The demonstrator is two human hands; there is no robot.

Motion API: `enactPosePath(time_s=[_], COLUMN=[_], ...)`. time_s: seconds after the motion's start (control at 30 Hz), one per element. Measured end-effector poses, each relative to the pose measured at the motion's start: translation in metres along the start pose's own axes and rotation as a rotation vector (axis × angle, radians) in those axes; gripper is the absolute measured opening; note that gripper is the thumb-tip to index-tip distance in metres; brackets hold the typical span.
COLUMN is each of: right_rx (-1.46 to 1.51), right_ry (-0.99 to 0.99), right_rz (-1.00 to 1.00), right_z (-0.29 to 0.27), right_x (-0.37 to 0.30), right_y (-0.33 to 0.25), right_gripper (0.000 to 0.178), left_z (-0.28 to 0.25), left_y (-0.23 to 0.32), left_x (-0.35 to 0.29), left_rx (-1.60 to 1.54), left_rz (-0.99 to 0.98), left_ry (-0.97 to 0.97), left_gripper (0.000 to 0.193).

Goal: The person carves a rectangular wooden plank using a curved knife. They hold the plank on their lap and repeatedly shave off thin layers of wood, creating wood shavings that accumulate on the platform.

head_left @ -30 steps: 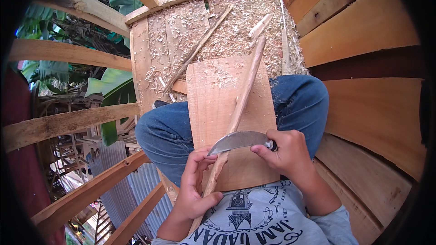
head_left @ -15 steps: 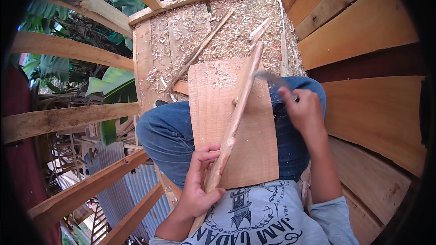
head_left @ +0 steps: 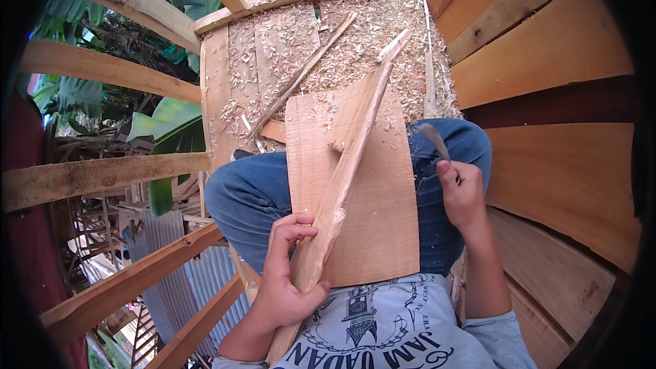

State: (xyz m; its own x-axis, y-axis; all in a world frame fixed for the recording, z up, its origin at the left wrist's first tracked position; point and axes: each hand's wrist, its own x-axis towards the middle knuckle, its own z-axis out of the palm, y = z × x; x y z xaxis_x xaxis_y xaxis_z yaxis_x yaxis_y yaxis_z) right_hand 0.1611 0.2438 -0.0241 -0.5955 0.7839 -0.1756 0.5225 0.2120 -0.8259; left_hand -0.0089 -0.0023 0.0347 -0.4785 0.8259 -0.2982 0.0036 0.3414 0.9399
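My left hand [head_left: 290,273] grips the near part of a long wooden stick [head_left: 352,143], fingers on one side and thumb on the other. The stick slants away from me over a flat wooden board [head_left: 383,225] that lies across my thighs. A rough, chipped patch and a small knot stub show along it. In my right hand [head_left: 465,195], closed above my right thigh, is a knife [head_left: 434,141] with a greyish blade pointing up and left. The blade is apart from the stick. My fingers hide its handle.
Wood shavings [head_left: 369,41] cover the plank floor ahead. A thin strip of wood [head_left: 301,75] and a pale offcut [head_left: 395,44] lie among them. Wooden rails [head_left: 109,174] stand at the left, with banana leaves outside. A plank wall [head_left: 553,184] rises close at the right.
The knife has come off the stick's edge, down and to the right. The stick has rolled, showing more of its broad face, and my left hand has shifted slightly left.
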Motion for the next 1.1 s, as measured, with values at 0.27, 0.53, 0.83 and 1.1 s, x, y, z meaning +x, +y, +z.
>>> enactPosePath(time_s=[0.27,0.53,0.83,1.1], right_rx=[-0.259,-0.514,-0.740,-0.722], right_ry=[-0.255,-0.252,-0.025,0.400], right_rz=[-0.133,-0.142,-0.256,0.118], right_z=[0.019,0.023,0.017,-0.041], right_x=[-0.028,-0.029,0.001,0.054], right_y=[-0.031,-0.029,-0.015,0.005], right_gripper=[0.055,0.063,0.071,0.068], left_z=[0.006,0.018,0.019,0.016], left_y=[-0.004,-0.020,-0.029,-0.023], left_x=[0.000,-0.008,-0.010,-0.019], left_rx=[0.226,0.251,0.267,0.274], left_rz=[0.029,0.052,0.085,0.064], left_ry=[-0.012,0.030,0.057,0.012], left_gripper=[0.064,0.061,0.064,0.061])
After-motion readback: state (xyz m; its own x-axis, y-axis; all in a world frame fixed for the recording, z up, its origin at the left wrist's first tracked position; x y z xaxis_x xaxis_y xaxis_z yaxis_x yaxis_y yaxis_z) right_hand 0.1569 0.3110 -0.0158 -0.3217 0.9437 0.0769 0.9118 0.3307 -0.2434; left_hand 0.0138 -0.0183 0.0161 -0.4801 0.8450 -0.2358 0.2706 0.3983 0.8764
